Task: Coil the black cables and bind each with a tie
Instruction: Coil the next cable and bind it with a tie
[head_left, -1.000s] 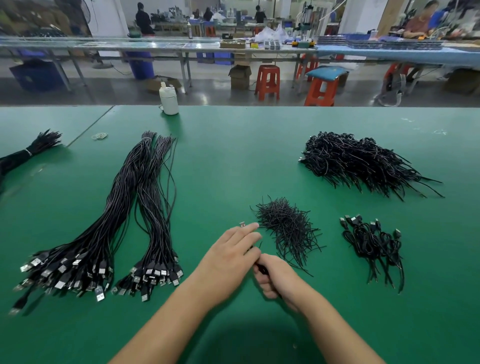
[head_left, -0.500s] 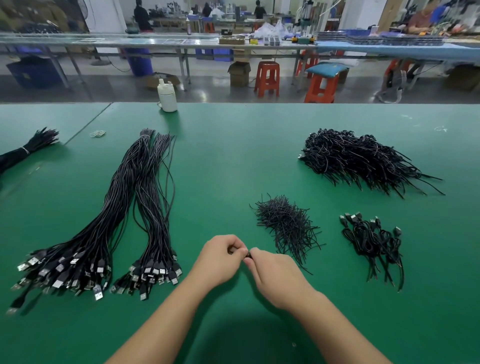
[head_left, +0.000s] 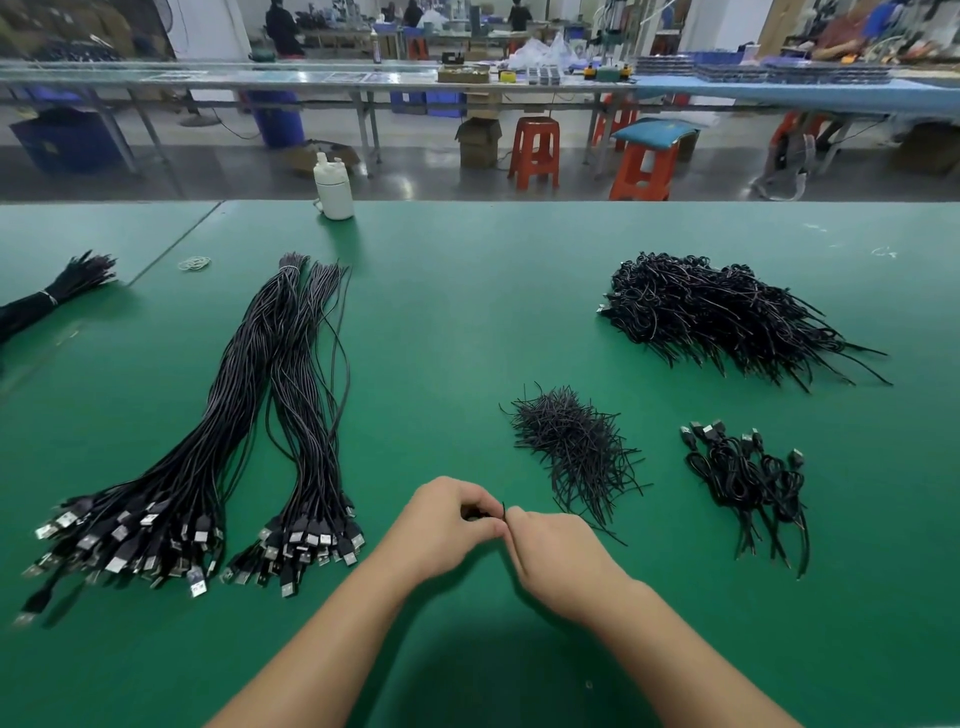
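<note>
On the green table (head_left: 467, 312), the left hand (head_left: 447, 525) and right hand (head_left: 556, 556) meet fingertip to fingertip near the front edge, both with fingers curled in. The left hand grips a small coiled black cable (head_left: 475, 514), mostly hidden inside the fist, and the right hand pinches a thin black tie (head_left: 503, 508) whose end pokes up between the two hands. Just beyond the right hand lies a loose pile of ties (head_left: 569, 447), its nearest strands reaching close to the knuckles. Right of that pile sits a small cluster of bound coils (head_left: 748, 478) with plug ends showing, and farther back on the right a large heap of coiled cables (head_left: 722, 317). On the left side, two long bundles of straight cables (head_left: 249, 415) run from the far middle toward the front, their USB plugs (head_left: 156, 540) fanned out near the left forearm but apart from it. Another banded cable bundle (head_left: 57, 291) lies at the far left edge, with a rubber band (head_left: 195, 264) near it. A white bottle (head_left: 332, 187) stands at the table's far edge. Beyond are orange stools (head_left: 535, 150) and long workbenches (head_left: 415, 78).
</note>
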